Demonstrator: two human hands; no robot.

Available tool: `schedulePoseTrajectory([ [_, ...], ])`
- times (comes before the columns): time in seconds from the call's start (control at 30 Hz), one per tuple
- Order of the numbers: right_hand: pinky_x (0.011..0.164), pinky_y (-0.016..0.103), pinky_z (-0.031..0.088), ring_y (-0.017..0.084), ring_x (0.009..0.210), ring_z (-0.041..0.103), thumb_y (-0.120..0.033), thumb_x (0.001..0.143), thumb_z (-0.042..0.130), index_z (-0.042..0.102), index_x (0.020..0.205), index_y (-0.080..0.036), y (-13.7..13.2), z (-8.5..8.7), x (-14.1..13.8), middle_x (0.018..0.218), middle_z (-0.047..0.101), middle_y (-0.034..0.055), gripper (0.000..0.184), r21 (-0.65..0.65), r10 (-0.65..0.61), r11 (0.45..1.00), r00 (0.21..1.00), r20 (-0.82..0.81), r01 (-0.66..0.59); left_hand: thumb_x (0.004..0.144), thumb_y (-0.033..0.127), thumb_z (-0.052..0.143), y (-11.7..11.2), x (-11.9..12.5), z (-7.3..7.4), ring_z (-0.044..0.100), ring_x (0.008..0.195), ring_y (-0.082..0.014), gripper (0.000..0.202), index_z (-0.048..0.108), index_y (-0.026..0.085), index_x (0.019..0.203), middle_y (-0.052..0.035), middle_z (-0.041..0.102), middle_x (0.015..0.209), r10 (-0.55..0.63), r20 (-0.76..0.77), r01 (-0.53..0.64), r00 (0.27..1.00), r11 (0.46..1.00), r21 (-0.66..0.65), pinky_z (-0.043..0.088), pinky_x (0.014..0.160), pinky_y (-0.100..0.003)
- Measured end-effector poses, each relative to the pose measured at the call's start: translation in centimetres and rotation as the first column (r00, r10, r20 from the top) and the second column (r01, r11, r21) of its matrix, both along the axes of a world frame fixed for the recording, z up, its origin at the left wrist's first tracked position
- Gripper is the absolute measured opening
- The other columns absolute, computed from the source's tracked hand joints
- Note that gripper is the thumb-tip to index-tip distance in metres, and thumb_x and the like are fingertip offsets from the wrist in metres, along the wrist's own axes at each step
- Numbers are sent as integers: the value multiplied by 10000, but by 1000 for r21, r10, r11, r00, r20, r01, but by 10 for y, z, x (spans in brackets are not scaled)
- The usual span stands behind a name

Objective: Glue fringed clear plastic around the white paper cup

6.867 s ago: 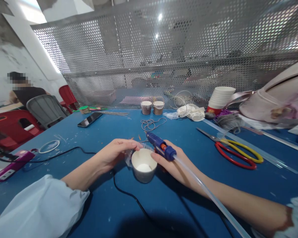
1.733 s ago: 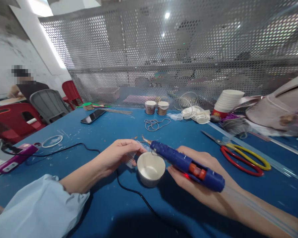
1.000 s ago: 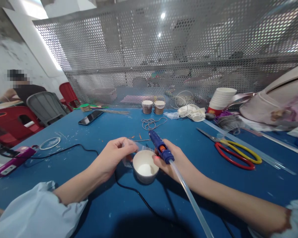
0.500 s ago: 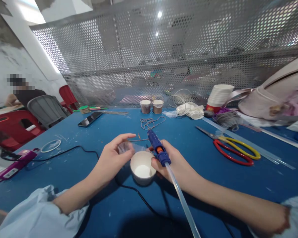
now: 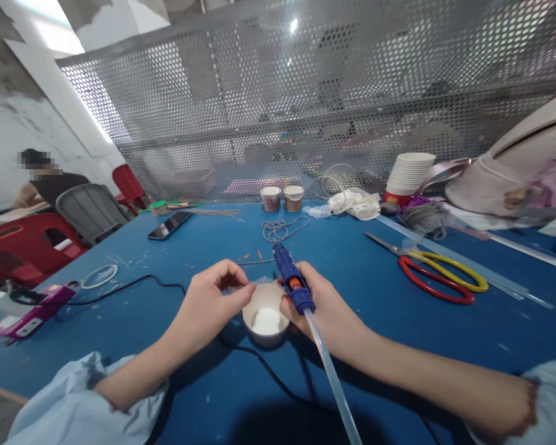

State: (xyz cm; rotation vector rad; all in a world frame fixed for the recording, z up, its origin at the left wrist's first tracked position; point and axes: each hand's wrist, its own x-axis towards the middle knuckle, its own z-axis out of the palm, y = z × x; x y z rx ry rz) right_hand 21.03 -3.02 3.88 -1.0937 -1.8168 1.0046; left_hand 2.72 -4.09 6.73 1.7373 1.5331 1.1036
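Note:
A white paper cup point(image 5: 265, 315) with a grey outside faces up before me, its inside showing. My left hand point(image 5: 217, 296) is at its left rim, thumb and curled fingers pinching clear plastic film point(image 5: 264, 281) that runs along the far rim. My right hand point(image 5: 327, 303) grips a blue hot glue gun point(image 5: 291, 281), its nozzle pointing away from me. The right thumb also presses the cup's right side. From the gun's rear a long clear glue stick point(image 5: 331, 371) slopes down toward me. The gun's trigger and some right fingers are hidden.
Red-and-yellow-handled scissors point(image 5: 435, 272) lie right, beside clear glue sticks point(image 5: 505, 284). Grey cord point(image 5: 278, 230) and two small cups point(image 5: 293, 198) are ahead. A black cable point(image 5: 269, 368) passes below the cup. Left are a phone point(image 5: 170, 225) and a purple power strip point(image 5: 34, 315).
My left thumb and fingers have moved right, closer to the cup's rim. The film now lies along the rim rather than sticking out to the left. My right hand still holds the glue gun.

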Motion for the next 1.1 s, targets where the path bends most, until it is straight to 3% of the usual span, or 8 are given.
schedulePoseTrajectory([
  [0.17,545,252,376,126,613,497,-163,702,544,394,811,-216,0,-2,-1,699,526,-30,192,25,-8,1000,1000,-18,9,729,263,604,1,-3,4,552,645,-133,174,665,178,868,-1,620,706,-82,-73,82,994,997,-5,415,597,-242],
  [0.3,532,249,370,120,594,485,-156,699,537,393,818,-216,-1,-2,-1,695,519,-35,197,18,5,1000,1000,-18,-5,772,222,548,0,-6,8,557,688,-140,137,666,179,720,-20,639,746,-148,-175,150,973,989,-2,408,629,-243],
  [0.47,508,237,383,112,587,482,-157,707,557,390,820,-215,-3,0,-2,719,529,-25,210,-10,10,1000,999,-34,-10,748,235,568,1,-2,10,524,632,-137,110,645,174,699,-8,622,674,-111,-159,105,981,993,-45,385,580,-234],
  [0.6,470,234,427,91,514,502,-246,766,602,389,859,-214,-6,-3,-3,745,539,-26,235,-127,7,992,994,-106,-21,750,252,569,5,0,8,512,620,-131,113,635,174,702,0,615,664,-94,-137,88,986,995,-46,384,571,-230],
  [0.77,418,241,457,91,437,544,-327,797,615,370,920,-225,-11,-6,0,732,520,-53,292,-283,47,951,966,-254,-121,737,234,576,13,3,7,503,611,-126,88,631,172,705,6,603,659,-117,-130,110,985,992,-64,371,552,-223],
  [0.97,422,229,410,91,433,494,-275,786,584,406,854,-214,-1,3,12,596,477,-82,200,-199,39,978,993,-116,-61,756,228,569,17,6,8,521,647,-128,91,630,170,720,0,614,691,-182,-145,176,973,983,-56,394,594,-232],
  [1.1,413,238,382,94,425,450,-351,785,580,440,832,-202,15,13,16,571,471,-76,210,-156,1,987,989,-150,-25,763,235,562,18,4,8,538,670,-133,103,631,168,727,-6,630,710,-183,-160,176,970,983,-57,404,613,-237],
])
